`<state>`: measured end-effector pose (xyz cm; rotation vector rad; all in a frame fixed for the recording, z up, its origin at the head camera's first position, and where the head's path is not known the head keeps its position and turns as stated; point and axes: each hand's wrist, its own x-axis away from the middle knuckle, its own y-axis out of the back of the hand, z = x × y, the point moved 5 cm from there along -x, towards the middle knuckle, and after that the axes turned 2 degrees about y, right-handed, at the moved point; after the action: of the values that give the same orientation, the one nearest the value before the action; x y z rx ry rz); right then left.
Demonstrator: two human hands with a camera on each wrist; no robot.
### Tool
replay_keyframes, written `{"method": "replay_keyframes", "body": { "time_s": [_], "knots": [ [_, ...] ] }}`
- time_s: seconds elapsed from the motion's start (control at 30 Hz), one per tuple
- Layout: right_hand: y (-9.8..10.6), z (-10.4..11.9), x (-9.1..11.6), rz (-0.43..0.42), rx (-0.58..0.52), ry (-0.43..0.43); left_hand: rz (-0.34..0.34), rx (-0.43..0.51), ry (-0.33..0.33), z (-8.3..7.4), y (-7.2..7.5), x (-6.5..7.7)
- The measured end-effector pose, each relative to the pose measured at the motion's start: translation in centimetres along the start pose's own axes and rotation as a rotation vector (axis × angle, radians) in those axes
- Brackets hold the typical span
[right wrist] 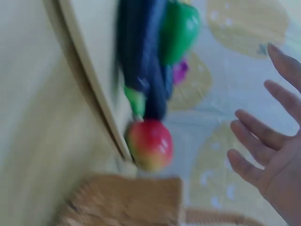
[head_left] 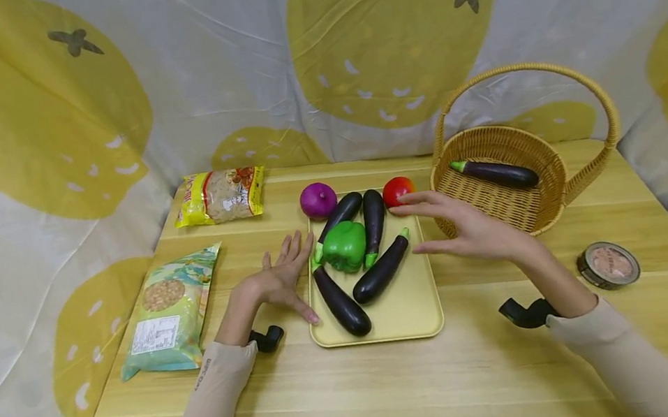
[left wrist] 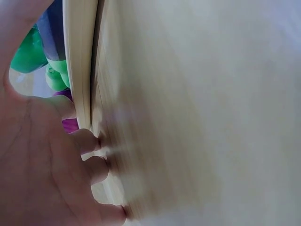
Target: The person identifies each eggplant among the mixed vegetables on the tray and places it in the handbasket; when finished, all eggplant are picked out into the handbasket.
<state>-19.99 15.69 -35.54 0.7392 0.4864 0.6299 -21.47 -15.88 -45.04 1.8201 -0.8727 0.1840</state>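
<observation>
Presently has left hand [head_left: 274,283] splayed at edge of yellow tray [head_left: 411,314] and right hand [head_left: 466,228], also splayed, near red-and-yellow fruit [head_left: 396,190], with green bell pepper [head_left: 345,246] between them.

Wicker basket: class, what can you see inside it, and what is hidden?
One eggplant lies inside the wicker basket; the floor directly beneath it is covered.

Head cam: above, facing forward and down, wide on tray [head_left: 408,315] and basket [head_left: 536,203]. Left wrist cam: low, rolled sideways, tight along tray edge. Right wrist cam: rolled too, farther off. Both wrists share tray, pepper [head_left: 345,248].
</observation>
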Motion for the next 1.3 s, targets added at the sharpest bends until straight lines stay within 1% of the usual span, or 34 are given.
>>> {"method": "replay_keyframes", "body": {
  "time_s": [0.13, 0.3, 0.43, 0.53, 0.67, 0.87, 1.3],
  "knots": [
    [-2.8, 0.3, -0.3, 0.05, -0.011, 0.049, 0.0, 0.007, 0.001, 0.1, 0.0, 0.1],
    [-5.9, 0.6, -0.6, 0.114, -0.061, 0.063, 0.0, 0.011, -0.003, 0.2, -0.1, 0.0],
    [-7.8, 0.7, -1.0, 0.133, -0.024, 0.07, 0.0, 0.011, -0.003, 0.2, -0.1, -0.1],
    [-8.8, 0.7, -1.2, 0.131, 0.006, 0.078, 0.001, 0.013, -0.001, 0.2, -0.1, -0.1],
    [-9.5, 0.8, -1.4, 0.126, 0.008, 0.098, -0.002, 0.012, 0.0, 0.1, 0.0, 0.0],
    [-9.8, 0.7, -1.5, 0.128, 0.015, 0.113, -0.008, 0.003, -0.001, 0.0, 0.0, 0.1],
    [-10.1, 0.6, -2.1, 0.135, 0.097, 0.123, -0.005, 0.015, -0.001, 0.1, -0.1, 0.0]
  ]
}}
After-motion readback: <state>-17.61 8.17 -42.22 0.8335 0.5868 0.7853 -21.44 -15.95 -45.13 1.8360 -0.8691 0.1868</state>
